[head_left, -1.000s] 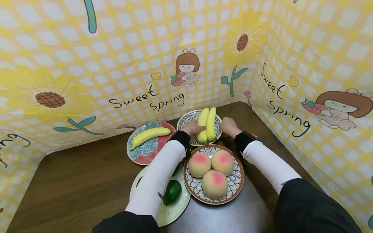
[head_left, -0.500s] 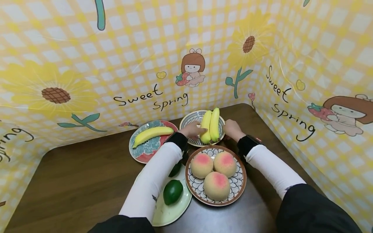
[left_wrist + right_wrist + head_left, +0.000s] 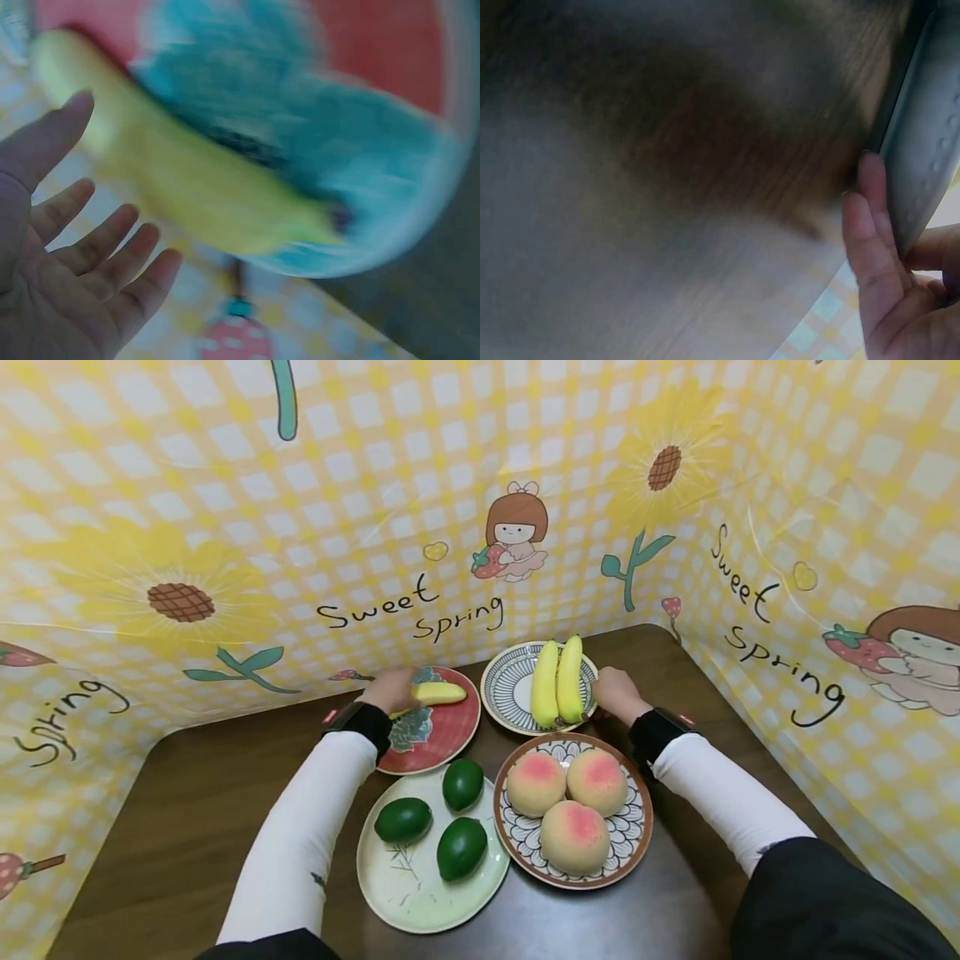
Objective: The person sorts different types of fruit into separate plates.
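Note:
My left hand [image 3: 392,689] hovers over the left end of a banana [image 3: 441,693] on the red and teal plate [image 3: 438,739]. In the left wrist view, its thumb and fingers are spread alongside that banana [image 3: 195,187], holding nothing. At the back right, my right hand [image 3: 618,695] grips the right rim of a shallow patterned bowl [image 3: 510,685]. The right wrist view has its fingers and thumb on either side of the bowl's rim [image 3: 922,135]. Two bananas [image 3: 545,685] lie side by side in this bowl, toward its right side.
In front of the bowl, a brown-rimmed plate [image 3: 636,839] bears three peach-shaped items [image 3: 574,837]. To its left stands a pale green plate [image 3: 420,910] with three dark green fruits [image 3: 462,849]. A yellow checked cloth wall [image 3: 360,493] encloses the wooden table [image 3: 187,827].
My left hand has let go of the bananas in the bowl and moved left to the banana on the red plate. My right hand stays at the bowl's rim. The head view has shifted slightly.

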The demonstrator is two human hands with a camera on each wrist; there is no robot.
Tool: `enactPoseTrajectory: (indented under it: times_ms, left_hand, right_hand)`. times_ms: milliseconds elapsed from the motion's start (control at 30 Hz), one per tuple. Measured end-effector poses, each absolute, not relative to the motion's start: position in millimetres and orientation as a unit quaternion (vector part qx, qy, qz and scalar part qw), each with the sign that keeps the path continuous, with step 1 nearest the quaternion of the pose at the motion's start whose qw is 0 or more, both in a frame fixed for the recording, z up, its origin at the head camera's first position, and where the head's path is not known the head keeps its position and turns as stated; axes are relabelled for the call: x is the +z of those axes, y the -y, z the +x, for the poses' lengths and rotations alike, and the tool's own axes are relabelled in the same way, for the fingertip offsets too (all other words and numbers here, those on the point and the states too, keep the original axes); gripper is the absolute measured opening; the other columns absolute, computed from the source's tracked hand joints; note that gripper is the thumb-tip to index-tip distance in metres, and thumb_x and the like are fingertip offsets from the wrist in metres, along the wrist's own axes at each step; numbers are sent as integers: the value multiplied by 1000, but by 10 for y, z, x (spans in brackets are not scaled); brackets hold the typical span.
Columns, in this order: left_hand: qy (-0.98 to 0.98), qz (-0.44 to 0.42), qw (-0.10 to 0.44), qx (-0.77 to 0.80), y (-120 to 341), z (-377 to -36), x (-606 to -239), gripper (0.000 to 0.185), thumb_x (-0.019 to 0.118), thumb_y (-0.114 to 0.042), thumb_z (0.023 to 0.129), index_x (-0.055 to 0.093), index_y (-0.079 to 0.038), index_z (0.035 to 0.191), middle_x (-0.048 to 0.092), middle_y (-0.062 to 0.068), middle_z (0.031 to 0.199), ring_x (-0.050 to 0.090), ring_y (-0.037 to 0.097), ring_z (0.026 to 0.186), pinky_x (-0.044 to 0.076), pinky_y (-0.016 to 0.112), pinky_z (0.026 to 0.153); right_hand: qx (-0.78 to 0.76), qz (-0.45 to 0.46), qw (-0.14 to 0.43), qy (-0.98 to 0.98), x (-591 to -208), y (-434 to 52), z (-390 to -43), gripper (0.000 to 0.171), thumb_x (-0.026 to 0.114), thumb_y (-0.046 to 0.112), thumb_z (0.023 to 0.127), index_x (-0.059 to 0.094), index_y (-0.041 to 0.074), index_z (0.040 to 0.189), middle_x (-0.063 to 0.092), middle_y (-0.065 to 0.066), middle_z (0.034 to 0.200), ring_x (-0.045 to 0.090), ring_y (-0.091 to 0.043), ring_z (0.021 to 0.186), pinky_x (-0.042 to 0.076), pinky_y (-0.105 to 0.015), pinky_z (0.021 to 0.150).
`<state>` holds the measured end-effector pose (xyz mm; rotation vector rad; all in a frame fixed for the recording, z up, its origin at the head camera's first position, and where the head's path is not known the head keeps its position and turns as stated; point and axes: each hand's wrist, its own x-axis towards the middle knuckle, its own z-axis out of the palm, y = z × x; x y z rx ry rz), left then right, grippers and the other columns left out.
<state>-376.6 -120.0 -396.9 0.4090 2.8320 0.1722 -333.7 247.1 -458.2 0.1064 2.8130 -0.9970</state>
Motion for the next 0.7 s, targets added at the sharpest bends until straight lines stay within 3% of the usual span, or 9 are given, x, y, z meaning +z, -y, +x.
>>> enactPoseTrajectory:
  times_ms: [333, 600, 700]
  left_hand:
    - [-990, 108, 92, 19, 1355, -3727, -4288, 48, 68, -15, 95, 58, 2, 139, 58, 28, 141, 57, 43, 129, 50, 58, 105]
    - [-992, 110, 67, -14, 1393, -3745, -4388, 38, 67, -17, 98, 62, 1, 131, 65, 24, 130, 61, 39, 122, 55, 56, 96]
    - [-991, 112, 68, 2, 1337, -3749, -4293, 34, 66, -23, 99, 65, 1, 122, 68, 22, 120, 65, 35, 109, 55, 51, 90]
  right_hand:
    - [-348, 35, 81, -933, -4640, -2534, -3381, 27, 40, 1, 96, 62, -13, 100, 69, -32, 102, 73, -29, 70, 58, -27, 54]
    - [-374, 41, 87, -922, -4665, -2472, -3368, 28, 40, 0, 96, 62, -14, 105, 69, -31, 102, 74, -26, 68, 60, -28, 55]
    - [-375, 36, 79, -923, -4609, -2483, -3366, 28, 39, 0, 96, 62, -15, 103, 69, -30, 99, 73, -28, 69, 60, -28, 56]
